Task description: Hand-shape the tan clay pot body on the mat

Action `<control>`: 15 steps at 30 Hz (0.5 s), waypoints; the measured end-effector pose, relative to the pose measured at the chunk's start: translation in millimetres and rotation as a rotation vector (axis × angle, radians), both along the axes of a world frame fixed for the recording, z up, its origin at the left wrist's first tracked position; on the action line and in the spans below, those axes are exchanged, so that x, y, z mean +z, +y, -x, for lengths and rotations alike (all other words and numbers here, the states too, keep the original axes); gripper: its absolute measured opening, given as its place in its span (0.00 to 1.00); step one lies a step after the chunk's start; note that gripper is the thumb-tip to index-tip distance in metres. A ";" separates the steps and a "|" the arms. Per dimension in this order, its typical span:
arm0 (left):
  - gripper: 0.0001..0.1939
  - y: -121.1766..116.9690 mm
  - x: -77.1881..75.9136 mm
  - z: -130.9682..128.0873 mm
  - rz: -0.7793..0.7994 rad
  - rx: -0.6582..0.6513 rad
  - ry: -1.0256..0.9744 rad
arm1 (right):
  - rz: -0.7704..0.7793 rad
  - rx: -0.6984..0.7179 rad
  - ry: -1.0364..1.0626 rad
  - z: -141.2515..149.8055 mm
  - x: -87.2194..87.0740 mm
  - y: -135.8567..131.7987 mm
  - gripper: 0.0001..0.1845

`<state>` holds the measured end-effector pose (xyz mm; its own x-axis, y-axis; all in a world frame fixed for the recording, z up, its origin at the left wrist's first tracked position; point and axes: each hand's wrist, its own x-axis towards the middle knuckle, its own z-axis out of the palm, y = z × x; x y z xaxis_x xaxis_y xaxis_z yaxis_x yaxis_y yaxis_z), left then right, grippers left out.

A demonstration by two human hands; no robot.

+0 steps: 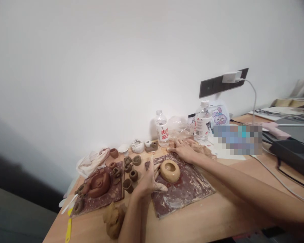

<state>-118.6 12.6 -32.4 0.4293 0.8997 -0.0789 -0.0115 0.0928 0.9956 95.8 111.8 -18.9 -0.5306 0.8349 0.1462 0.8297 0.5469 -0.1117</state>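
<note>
As the left hand (148, 182) and right hand (182, 151) spread open around it, a thick clay ring (170, 171) sits on a stained board (190, 192)

Near the centre of the frame, the ring lies flat on the board, tan and wet-looking, with a glossy hollow. The left hand, smeared with pale clay, stands on its edge just beside the ring's left side, fingers spread wide and holding nothing. The right hand lies flat and empty at the board's upper edge, fingers pointing left, with a clay-covered lump (200, 148) just beside it toward the right.

Left of centre, a second stained board (118, 199) carries a coiled clay piece (99, 185) and smaller clay bits. Small dark clay pots (133, 175) stand between the two boards. A rough lump of tan clay (114, 219) lies at the bottom of the wooden table (205, 209), left of centre. Along the wall, upper middle, stand a white ceramic vessel (137, 146) and two plastic water bottles (161, 128) (202, 121), near a rabbit-printed card (220, 115). A white charger (231, 77) plugs into a dark wall socket panel (211, 84) at upper right. A pixelated patch (238, 139) hides whatever lies right of the bottles.
</note>
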 end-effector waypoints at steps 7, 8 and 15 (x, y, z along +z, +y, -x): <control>0.84 0.6 2.1 -1.3 0.027 0.020 -0.010 | -0.067 -0.028 0.064 -3.9 -3.3 5.2 0.22; 0.85 1.1 1.8 -1.3 0.029 0.027 -0.019 | -0.085 -0.026 0.081 -4.9 -2.4 4.9 0.23; 0.85 3.4 0.1 0.1 0.019 0.034 -0.088 | -0.095 0.380 0.245 0.3 26.7 -18.4 0.19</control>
